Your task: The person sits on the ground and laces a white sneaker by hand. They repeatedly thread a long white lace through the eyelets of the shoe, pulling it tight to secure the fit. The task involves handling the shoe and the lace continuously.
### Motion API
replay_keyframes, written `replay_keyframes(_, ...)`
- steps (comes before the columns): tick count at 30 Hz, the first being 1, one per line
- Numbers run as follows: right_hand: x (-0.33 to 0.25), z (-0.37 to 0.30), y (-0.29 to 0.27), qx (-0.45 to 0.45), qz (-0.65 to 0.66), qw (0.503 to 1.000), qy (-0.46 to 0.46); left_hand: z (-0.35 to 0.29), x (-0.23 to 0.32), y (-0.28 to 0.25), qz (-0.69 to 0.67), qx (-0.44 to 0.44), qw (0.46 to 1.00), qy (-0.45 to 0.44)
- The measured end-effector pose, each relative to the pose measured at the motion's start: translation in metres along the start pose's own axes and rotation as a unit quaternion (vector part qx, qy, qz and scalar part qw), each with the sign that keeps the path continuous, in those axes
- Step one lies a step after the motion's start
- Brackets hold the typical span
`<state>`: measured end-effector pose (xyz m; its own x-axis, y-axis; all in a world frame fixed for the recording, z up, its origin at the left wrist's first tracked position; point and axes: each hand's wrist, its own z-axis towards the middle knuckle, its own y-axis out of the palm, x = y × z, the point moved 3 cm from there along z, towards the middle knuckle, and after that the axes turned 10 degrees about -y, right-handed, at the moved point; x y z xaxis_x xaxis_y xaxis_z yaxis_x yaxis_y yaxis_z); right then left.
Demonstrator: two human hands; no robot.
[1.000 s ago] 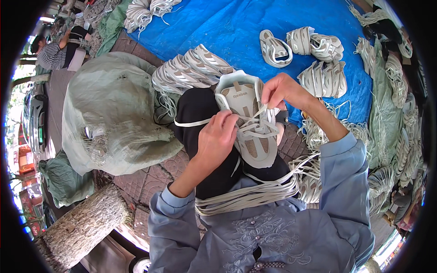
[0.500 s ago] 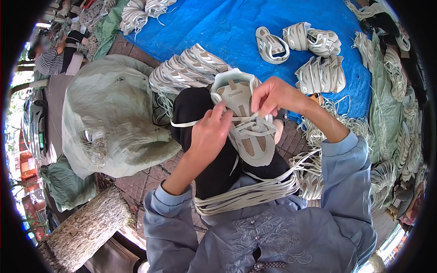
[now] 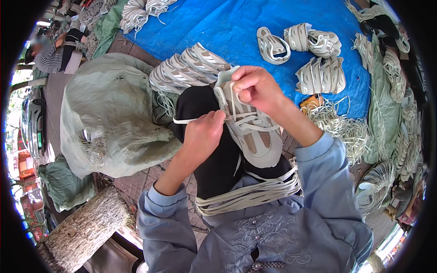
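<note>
A beige and white sneaker point(image 3: 265, 154) lies over my dark-clad legs, its toe toward me, with a flat white shoelace point(image 3: 251, 128) crossing its lower eyelets. My left hand point(image 3: 203, 136) is closed at the sneaker's left edge, pinching a lace whose loose end sticks out to the left. Above the tongue, my right hand point(image 3: 258, 88) pinches a length of lace drawn up from the eyelets. That hand covers part of the collar and tongue. A bundle of loose white laces point(image 3: 248, 196) lies across my lap.
Shoe uppers stand in a nested row point(image 3: 189, 68) beyond the sneaker. More stacked uppers point(image 3: 321, 75) rest on a blue tarp point(image 3: 214, 27). A large pale sack point(image 3: 109, 118) sits at left, above a stone block point(image 3: 88, 227). Tangled laces point(image 3: 341, 127) lie at right.
My right hand has moved left and up, drawing the lace up over the tongue. The sneaker has turned slightly and its toe has shifted right. My left hand has dropped a little.
</note>
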<state>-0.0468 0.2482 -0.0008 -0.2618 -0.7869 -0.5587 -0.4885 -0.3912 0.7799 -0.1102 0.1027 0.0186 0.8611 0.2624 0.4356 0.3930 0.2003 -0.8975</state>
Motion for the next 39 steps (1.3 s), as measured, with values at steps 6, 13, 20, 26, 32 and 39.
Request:
replay_keyframes(6,0.025,0.018,0.023,-0.106,-0.099,0.989,0.025,-0.012,-0.022,-0.022,0.099,0.030,0.994,0.030)
replay_keyframes(13,-0.021,0.002,0.007,-0.147,-0.278,0.949,0.035,-0.037,-0.096,-0.082,0.184,0.069,0.979,-0.063)
replay_keyframes(20,-0.050,-0.010,0.008,-0.163,-0.528,0.832,0.045,-0.019,-0.083,-0.054,0.027,-0.018,0.994,-0.108)
replay_keyframes(26,-0.039,-0.036,-0.015,-0.305,-0.756,0.556,-0.163,-0.010,-0.078,-0.057,-0.185,-0.022,0.952,-0.244)
replay_keyframes(32,-0.005,-0.065,-0.020,-0.370,-0.810,0.298,-0.345,-0.001,-0.073,-0.052,-0.176,-0.036,0.954,-0.239)
replay_keyframes(39,-0.014,-0.056,-0.016,-0.305,-0.772,0.261,-0.493,0.000,-0.060,-0.056,-0.126,0.031,0.977,-0.172)
